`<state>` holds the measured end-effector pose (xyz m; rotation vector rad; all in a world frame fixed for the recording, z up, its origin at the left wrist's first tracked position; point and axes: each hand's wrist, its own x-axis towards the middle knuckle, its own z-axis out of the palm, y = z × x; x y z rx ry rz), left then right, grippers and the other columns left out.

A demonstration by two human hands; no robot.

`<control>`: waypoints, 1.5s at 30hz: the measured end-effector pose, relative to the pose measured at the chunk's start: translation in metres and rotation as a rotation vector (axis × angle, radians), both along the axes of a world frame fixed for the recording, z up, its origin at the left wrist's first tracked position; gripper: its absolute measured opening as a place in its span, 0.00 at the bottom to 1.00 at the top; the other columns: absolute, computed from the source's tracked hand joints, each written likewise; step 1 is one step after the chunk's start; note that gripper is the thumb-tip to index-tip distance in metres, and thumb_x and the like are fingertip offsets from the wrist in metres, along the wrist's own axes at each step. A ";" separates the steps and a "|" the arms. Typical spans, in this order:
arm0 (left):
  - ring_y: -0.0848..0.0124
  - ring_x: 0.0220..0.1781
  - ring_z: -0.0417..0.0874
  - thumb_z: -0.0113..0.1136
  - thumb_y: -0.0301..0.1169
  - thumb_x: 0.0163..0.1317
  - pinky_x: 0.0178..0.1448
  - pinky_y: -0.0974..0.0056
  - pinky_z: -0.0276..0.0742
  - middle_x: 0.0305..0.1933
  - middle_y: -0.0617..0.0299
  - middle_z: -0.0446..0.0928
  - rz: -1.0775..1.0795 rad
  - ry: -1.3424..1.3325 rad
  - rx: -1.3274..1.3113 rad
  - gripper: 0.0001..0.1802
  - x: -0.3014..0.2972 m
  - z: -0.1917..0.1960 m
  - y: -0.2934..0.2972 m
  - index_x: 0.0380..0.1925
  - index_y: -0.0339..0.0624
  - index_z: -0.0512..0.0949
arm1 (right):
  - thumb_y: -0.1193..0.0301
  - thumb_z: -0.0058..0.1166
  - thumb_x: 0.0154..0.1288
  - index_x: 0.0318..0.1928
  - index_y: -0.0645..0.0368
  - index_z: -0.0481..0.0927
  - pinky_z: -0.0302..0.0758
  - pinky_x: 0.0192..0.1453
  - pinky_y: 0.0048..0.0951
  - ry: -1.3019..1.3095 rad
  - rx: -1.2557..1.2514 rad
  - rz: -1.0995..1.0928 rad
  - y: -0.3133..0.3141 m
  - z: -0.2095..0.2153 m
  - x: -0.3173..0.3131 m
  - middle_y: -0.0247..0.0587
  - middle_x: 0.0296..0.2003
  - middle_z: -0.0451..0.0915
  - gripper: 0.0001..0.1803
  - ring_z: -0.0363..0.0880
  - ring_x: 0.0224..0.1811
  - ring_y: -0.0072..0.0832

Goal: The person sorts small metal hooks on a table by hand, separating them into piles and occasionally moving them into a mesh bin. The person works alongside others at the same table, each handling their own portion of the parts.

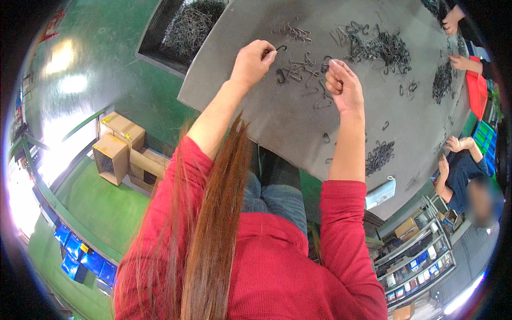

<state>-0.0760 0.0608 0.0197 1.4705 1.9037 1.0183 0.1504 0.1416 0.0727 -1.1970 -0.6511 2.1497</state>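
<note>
Far left, off the worktop (277,122): cardboard boxes (120,146) down on the green floor (101,205), well apart from the action. Up at the worktop's left rim, a dark bin of tangled wire pieces (186,29). Then the left hand (252,63), curled, thumb and forefinger pinched on a single dark wire hook (279,48), lifted at the fingertips with its curl poking out rightward toward the other hand. Just beyond, between the two hands, a small loose cluster of hooks (301,72) flat on the grey surface, long axes running every which way, a few stems pointing toward the body. Closer to the left fingertips on one side, just beside the right knuckles on the other — about even, perhaps a shade nearer the right. Next, the right hand (344,85), closed into a loose fist, fingers tucked under; cannot tell whether anything sits inside. Further right, the big heap of hooks (381,48), beyond and right of the right hand, clearly that arm's side. Nearer the body, a smaller pile (380,154) beside the right forearm. Far right edge: co-workers' hands (453,18) at their own piles, separate.
</note>
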 end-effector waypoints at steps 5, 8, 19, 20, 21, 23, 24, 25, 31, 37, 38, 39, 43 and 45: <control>0.79 0.34 0.78 0.59 0.36 0.63 0.36 0.73 0.71 0.30 0.68 0.78 -0.084 -1.046 -0.299 0.09 -0.034 0.028 -0.020 0.36 0.43 0.78 | 0.72 0.58 0.58 0.39 0.59 0.78 0.64 0.26 0.17 -0.151 0.089 0.227 -0.020 0.000 -0.015 0.30 0.26 0.75 0.08 0.75 0.28 0.19; 0.80 0.33 0.78 0.58 0.36 0.63 0.36 0.73 0.71 0.30 0.67 0.78 -0.034 -1.048 -0.300 0.09 -0.044 0.030 -0.033 0.36 0.43 0.78 | 0.66 0.60 0.56 0.40 0.59 0.80 0.76 0.36 0.34 -0.962 0.645 0.611 -0.041 -0.009 -0.056 0.41 0.31 0.82 0.13 0.83 0.37 0.37; 0.81 0.28 0.75 0.59 0.35 0.61 0.31 0.74 0.70 0.27 0.68 0.77 0.225 -0.564 -0.431 0.10 0.023 0.035 -0.065 0.36 0.40 0.79 | 0.60 0.55 0.55 0.34 0.52 0.84 0.77 0.47 0.44 -1.199 0.647 0.553 -0.076 -0.016 -0.033 0.46 0.35 0.83 0.12 0.81 0.42 0.45; 0.81 0.28 0.77 0.60 0.35 0.61 0.31 0.73 0.71 0.27 0.67 0.78 0.134 -0.483 -0.424 0.09 0.040 0.033 -0.066 0.35 0.40 0.79 | 0.61 0.55 0.54 0.34 0.53 0.83 0.76 0.46 0.44 -1.241 0.566 0.515 -0.080 -0.004 -0.013 0.45 0.34 0.83 0.12 0.81 0.41 0.45; 0.78 0.30 0.78 0.60 0.34 0.60 0.34 0.70 0.73 0.27 0.65 0.79 0.067 -0.382 -0.433 0.10 0.064 0.032 -0.067 0.35 0.40 0.79 | 0.60 0.56 0.54 0.34 0.53 0.83 0.76 0.45 0.43 -1.255 0.578 0.452 -0.086 0.001 0.012 0.44 0.34 0.83 0.12 0.81 0.41 0.44; 0.71 0.33 0.80 0.61 0.34 0.56 0.39 0.65 0.76 0.31 0.58 0.81 -0.067 -0.326 -0.281 0.10 0.119 0.036 -0.067 0.34 0.39 0.79 | 0.61 0.57 0.56 0.33 0.54 0.81 0.74 0.44 0.41 -1.351 0.563 0.367 -0.100 0.012 0.059 0.41 0.35 0.82 0.11 0.80 0.41 0.41; 0.66 0.34 0.81 0.61 0.34 0.55 0.41 0.63 0.76 0.33 0.55 0.80 -0.162 -0.311 -0.241 0.10 0.146 0.034 -0.066 0.33 0.40 0.80 | 0.62 0.57 0.57 0.34 0.55 0.80 0.74 0.44 0.41 -1.383 0.567 0.329 -0.107 0.006 0.085 0.41 0.33 0.81 0.10 0.79 0.39 0.41; 0.60 0.37 0.82 0.60 0.33 0.54 0.43 0.61 0.77 0.35 0.52 0.80 -0.238 -0.337 -0.230 0.11 0.173 0.027 -0.067 0.34 0.39 0.79 | 0.64 0.58 0.56 0.37 0.55 0.79 0.73 0.45 0.41 -1.434 0.500 0.356 -0.112 0.013 0.101 0.41 0.36 0.79 0.10 0.78 0.41 0.41; 0.55 0.72 0.55 0.58 0.36 0.57 0.71 0.42 0.48 0.66 0.56 0.63 -0.473 0.177 0.011 0.24 0.238 0.021 -0.064 0.56 0.49 0.72 | 0.70 0.61 0.53 0.41 0.52 0.78 0.69 0.53 0.42 -1.614 0.780 0.291 -0.141 0.007 0.160 0.43 0.47 0.72 0.13 0.69 0.54 0.44; 0.62 0.78 0.34 0.42 0.48 0.67 0.73 0.35 0.25 0.75 0.68 0.50 -0.419 0.618 0.054 0.29 0.175 -0.024 -0.010 0.68 0.61 0.59 | 0.73 0.60 0.54 0.42 0.54 0.78 0.66 0.57 0.42 -1.505 0.771 0.248 -0.147 0.007 0.176 0.44 0.49 0.71 0.13 0.67 0.55 0.43; 0.62 0.78 0.36 0.42 0.47 0.67 0.72 0.34 0.26 0.75 0.68 0.50 -0.369 0.628 0.048 0.29 0.164 -0.027 0.005 0.68 0.61 0.59 | 0.73 0.60 0.54 0.42 0.55 0.77 0.66 0.57 0.41 -1.499 0.758 0.252 -0.148 0.009 0.174 0.44 0.49 0.71 0.13 0.67 0.55 0.43; 0.62 0.78 0.38 0.42 0.46 0.67 0.72 0.33 0.27 0.74 0.68 0.50 -0.310 0.640 0.038 0.28 0.150 -0.026 0.020 0.68 0.62 0.59 | 0.73 0.59 0.55 0.42 0.56 0.77 0.66 0.58 0.41 -1.486 0.751 0.264 -0.148 0.012 0.172 0.44 0.49 0.71 0.12 0.68 0.55 0.43; 0.62 0.77 0.44 0.40 0.44 0.68 0.72 0.32 0.32 0.74 0.69 0.52 -0.139 0.751 -0.016 0.28 0.078 -0.029 0.051 0.68 0.61 0.57 | 0.74 0.58 0.57 0.42 0.57 0.78 0.67 0.57 0.41 -1.431 0.743 0.327 -0.146 0.022 0.161 0.44 0.49 0.71 0.11 0.68 0.54 0.43; 0.62 0.77 0.45 0.40 0.43 0.68 0.71 0.32 0.34 0.74 0.69 0.53 -0.043 0.833 -0.069 0.28 0.038 -0.032 0.053 0.69 0.61 0.57 | 0.74 0.58 0.57 0.42 0.57 0.78 0.67 0.57 0.40 -1.409 0.732 0.347 -0.144 0.025 0.152 0.43 0.49 0.72 0.11 0.68 0.54 0.42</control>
